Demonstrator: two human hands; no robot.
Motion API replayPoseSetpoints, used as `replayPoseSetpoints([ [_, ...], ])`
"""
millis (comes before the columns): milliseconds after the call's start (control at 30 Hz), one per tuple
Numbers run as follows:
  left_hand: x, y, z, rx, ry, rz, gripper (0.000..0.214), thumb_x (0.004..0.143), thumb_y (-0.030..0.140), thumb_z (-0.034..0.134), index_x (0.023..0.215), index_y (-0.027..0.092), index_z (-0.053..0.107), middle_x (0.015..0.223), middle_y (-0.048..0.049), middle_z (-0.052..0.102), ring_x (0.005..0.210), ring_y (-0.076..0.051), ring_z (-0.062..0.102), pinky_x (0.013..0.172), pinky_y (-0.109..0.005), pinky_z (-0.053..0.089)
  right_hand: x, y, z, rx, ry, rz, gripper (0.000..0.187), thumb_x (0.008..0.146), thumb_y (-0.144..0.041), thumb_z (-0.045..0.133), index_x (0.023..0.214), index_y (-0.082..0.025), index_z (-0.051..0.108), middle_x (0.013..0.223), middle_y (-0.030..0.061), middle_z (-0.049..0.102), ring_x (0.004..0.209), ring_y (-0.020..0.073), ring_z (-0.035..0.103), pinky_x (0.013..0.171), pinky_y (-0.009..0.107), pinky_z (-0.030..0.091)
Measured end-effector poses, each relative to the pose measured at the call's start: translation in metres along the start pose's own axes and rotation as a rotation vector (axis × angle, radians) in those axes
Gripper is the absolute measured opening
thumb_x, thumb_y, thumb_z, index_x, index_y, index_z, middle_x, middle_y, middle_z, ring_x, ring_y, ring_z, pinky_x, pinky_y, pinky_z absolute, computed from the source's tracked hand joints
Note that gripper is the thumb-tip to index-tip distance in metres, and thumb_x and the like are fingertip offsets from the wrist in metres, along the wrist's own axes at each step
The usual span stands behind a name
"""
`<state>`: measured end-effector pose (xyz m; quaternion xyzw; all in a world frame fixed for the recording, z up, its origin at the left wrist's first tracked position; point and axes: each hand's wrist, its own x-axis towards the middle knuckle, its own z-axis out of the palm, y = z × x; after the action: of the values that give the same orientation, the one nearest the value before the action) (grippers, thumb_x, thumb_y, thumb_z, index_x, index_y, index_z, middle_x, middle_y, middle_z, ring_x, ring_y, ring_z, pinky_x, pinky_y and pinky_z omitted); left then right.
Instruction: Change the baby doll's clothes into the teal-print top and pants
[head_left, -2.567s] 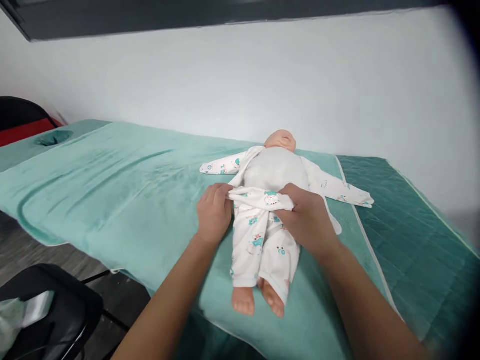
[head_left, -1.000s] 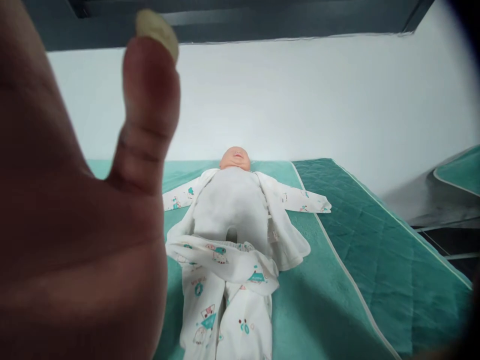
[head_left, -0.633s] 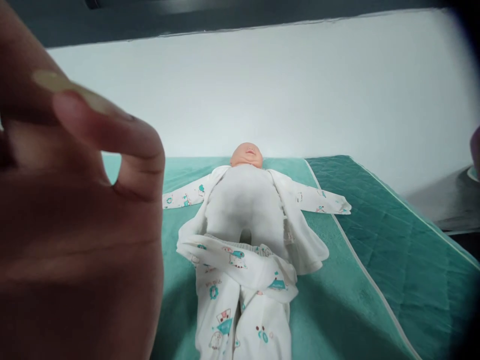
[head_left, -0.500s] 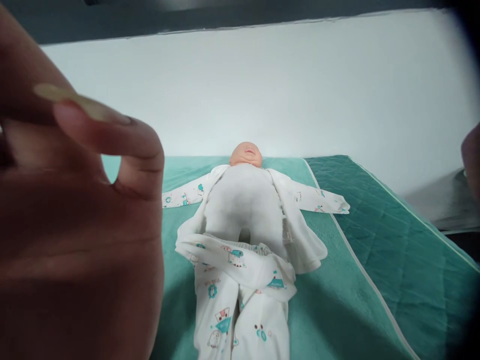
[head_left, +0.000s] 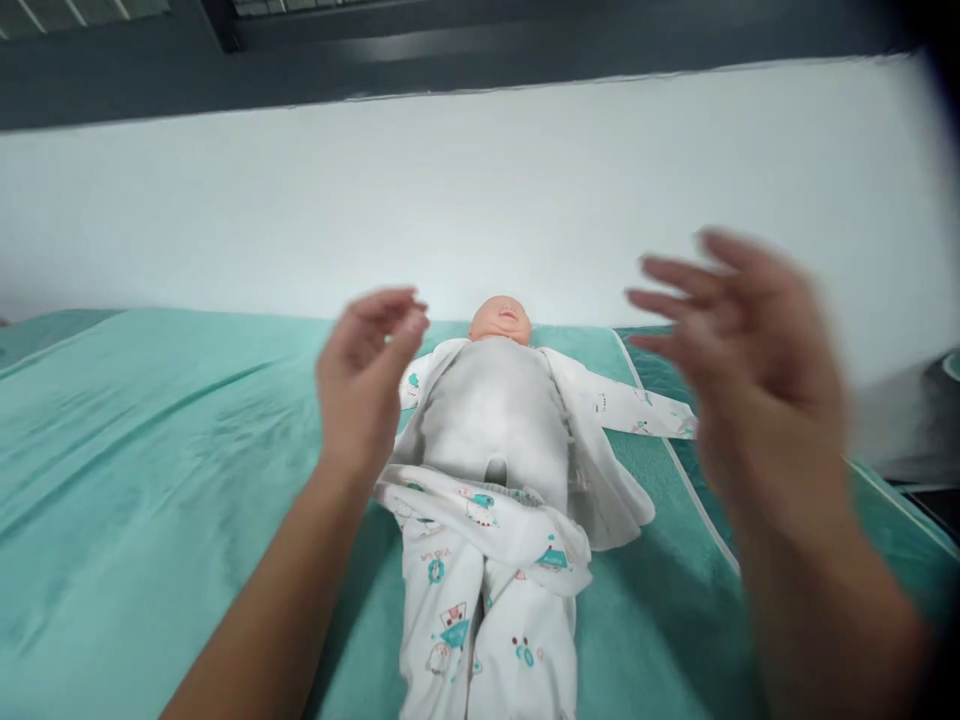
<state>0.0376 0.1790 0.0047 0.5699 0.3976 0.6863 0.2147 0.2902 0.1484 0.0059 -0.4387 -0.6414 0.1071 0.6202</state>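
A baby doll lies on its back, its bare head at the far end and its white cloth torso exposed. The white printed jacket hangs open at both sides, with sleeves spread outward. Printed white trousers cover the legs, their waist folded down in front. Up near the doll's sleeve on the left is my left hand, fingers curled with a gap between thumb and fingertips, nothing in it. My right hand, a little blurred, hovers above the other sleeve with fingers spread and holds nothing.
Beneath the doll lies a light green cloth with a white edge. A darker green quilted cover shows at the right. A white wall stands behind, under a dark metal beam.
My left hand has moved away from close before the camera toward the doll's side. The right hand has come in from the right edge. The doll lies as before.
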Motion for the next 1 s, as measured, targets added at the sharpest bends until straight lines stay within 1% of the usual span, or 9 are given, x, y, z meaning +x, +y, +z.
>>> replayPoseSetpoints([
  [100,-0.005,-0.051,-0.021,0.486,-0.172,-0.275,0.023,0.079,0.04,0.067,0.09,0.02,0.072,0.086,-0.0021,0.074,0.084,-0.019,0.066,0.08,-0.03,0.051,-0.002,0.048,0.021,-0.198,-0.027,0.202,0.039,0.089,-0.043,0.06,0.123,-0.023,0.058,0.12,0.0102,0.066,0.098,0.0237,0.066,0.078,0.039,0.054],
  [133,-0.008,-0.066,-0.03,0.555,-0.285,-0.365,0.024,0.079,0.041,0.066,0.09,0.021,0.073,0.086,-0.0023,0.075,0.083,-0.02,0.067,0.08,-0.031,0.051,-0.003,0.064,0.025,-0.292,-0.06,0.261,0.038,0.088,-0.045,0.06,0.117,-0.02,0.059,0.113,0.0106,0.067,0.091,0.0231,0.065,0.075,0.038,0.052],
  [200,-0.013,-0.084,-0.043,0.601,-0.391,-0.457,0.027,0.081,0.043,0.062,0.092,0.021,0.074,0.091,-0.0036,0.076,0.086,-0.023,0.069,0.081,-0.032,0.05,-0.005,0.087,0.029,-0.475,-0.177,0.388,0.033,0.089,-0.049,0.055,0.104,-0.02,0.061,0.1,0.0091,0.069,0.083,0.022,0.064,0.068,0.034,0.047],
  [333,-0.017,-0.09,-0.049,0.564,-0.418,-0.473,0.03,0.08,0.045,0.06,0.094,0.022,0.073,0.101,-0.0057,0.076,0.096,-0.025,0.068,0.085,-0.032,0.049,-0.012,0.095,0.028,-0.765,-0.36,0.509,0.04,0.091,-0.058,0.044,0.082,-0.022,0.058,0.078,0.0069,0.067,0.068,0.0209,0.056,0.058,0.032,0.033],
  [467,-0.016,-0.086,-0.046,0.305,-0.479,-0.566,0.034,0.077,0.049,0.065,0.094,0.02,0.07,0.092,-0.0037,0.074,0.087,-0.022,0.066,0.075,-0.028,0.049,-0.02,0.086,0.031,-0.855,-0.442,0.504,0.04,0.091,-0.058,0.043,0.075,-0.023,0.055,0.072,0.0057,0.064,0.062,0.0196,0.051,0.056,0.031,0.029],
  [600,-0.016,-0.081,-0.052,0.102,-0.424,-0.713,0.037,0.074,0.054,0.07,0.08,0.018,0.061,0.067,0.0029,0.058,0.057,-0.011,0.048,0.052,-0.021,0.034,-0.027,0.085,0.032,-0.865,-0.51,0.531,0.041,0.09,-0.056,0.042,0.07,-0.023,0.054,0.076,0.0056,0.066,0.065,0.02,0.053,0.056,0.031,0.03],
  [767,-0.009,-0.077,-0.07,-0.047,-0.298,-0.738,0.041,0.073,0.055,0.072,0.077,0.019,0.054,0.067,0.0039,0.051,0.056,-0.008,0.042,0.051,-0.021,0.03,-0.029,0.092,0.022,-0.932,-0.525,0.567,0.043,0.088,-0.061,0.041,0.078,-0.024,0.06,0.083,0.0073,0.069,0.073,0.025,0.058,0.058,0.032,0.032],
  [900,0.0,-0.091,-0.084,0.369,-0.162,-0.665,0.035,0.076,0.053,0.066,0.077,0.02,0.055,0.069,0.0017,0.055,0.059,-0.012,0.047,0.055,-0.023,0.033,-0.028,0.106,0.017,-0.859,-0.557,0.581,0.046,0.087,-0.065,0.043,0.081,-0.024,0.064,0.086,0.0075,0.071,0.079,0.0271,0.061,0.062,0.033,0.035],
  [1000,0.003,-0.101,-0.092,0.801,-0.186,-0.539,0.029,0.082,0.05,0.057,0.082,0.021,0.06,0.08,-0.004,0.066,0.072,-0.018,0.058,0.062,-0.027,0.036,-0.027,0.114,0.017,-0.774,-0.57,0.561,0.042,0.086,-0.06,0.046,0.075,-0.024,0.065,0.083,0.0062,0.071,0.077,0.025,0.061,0.065,0.033,0.037],
])
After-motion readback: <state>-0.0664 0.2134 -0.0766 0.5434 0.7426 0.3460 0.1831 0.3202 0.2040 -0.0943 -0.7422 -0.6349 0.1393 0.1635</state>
